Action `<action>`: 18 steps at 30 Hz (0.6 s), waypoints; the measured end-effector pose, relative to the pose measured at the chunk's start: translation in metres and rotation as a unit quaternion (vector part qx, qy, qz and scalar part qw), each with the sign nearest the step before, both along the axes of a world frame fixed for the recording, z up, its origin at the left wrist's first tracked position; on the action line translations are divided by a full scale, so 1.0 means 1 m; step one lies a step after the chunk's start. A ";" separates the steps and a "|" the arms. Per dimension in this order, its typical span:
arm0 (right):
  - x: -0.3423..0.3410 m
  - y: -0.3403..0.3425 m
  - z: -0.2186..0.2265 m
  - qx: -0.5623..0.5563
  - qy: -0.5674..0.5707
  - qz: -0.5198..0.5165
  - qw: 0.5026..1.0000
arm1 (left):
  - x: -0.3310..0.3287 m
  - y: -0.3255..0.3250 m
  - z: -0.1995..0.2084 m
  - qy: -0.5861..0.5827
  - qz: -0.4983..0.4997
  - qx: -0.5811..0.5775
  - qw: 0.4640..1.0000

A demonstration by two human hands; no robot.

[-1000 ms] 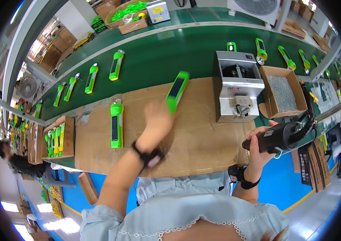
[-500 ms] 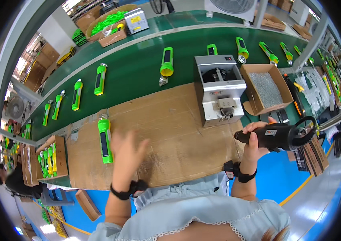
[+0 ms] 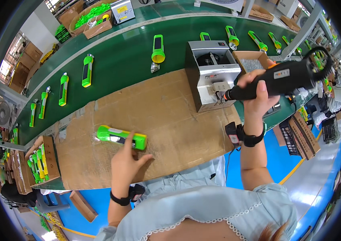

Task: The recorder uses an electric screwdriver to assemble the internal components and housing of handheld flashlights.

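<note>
Hands well apart in the head view: your left hand (image 3: 125,165) is spread, index finger over the green flashlight (image 3: 116,135), can't tell if it's touching. Your right hand (image 3: 260,100) wraps the black power driver (image 3: 285,80), tip by the silver machine (image 3: 204,94). Flashlight's inside the cardboard sheet's (image 3: 174,120) edges, decent elbow room towards the machine.

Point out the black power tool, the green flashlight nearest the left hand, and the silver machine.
Black power tool (image 3: 285,83), head view: middle of its body.
Green flashlight (image 3: 117,139), head view: dark panel along it.
Silver machine (image 3: 209,81), head view: its front face.
</note>
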State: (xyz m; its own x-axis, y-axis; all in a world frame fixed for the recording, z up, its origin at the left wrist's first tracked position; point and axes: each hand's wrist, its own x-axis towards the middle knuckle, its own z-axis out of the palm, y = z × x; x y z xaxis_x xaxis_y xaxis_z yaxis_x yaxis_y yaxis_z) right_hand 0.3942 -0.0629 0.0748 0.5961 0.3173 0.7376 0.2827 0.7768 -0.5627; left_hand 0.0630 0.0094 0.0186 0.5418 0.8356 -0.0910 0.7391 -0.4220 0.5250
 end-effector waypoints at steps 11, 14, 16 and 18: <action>-0.013 0.000 0.011 -0.159 -0.062 -0.042 0.984 | 0.058 0.000 -0.020 -0.108 -0.223 0.157 0.956; -0.046 -0.016 0.003 -0.040 0.017 0.137 0.990 | 0.077 -0.010 -0.033 -0.143 -0.237 0.112 0.954; -0.075 -0.031 0.000 -0.066 0.024 0.145 0.987 | 0.087 -0.015 -0.038 -0.152 -0.227 0.116 0.955; -0.098 -0.040 -0.002 -0.117 0.042 0.116 0.985 | 0.094 -0.013 -0.041 -0.174 -0.197 0.140 0.955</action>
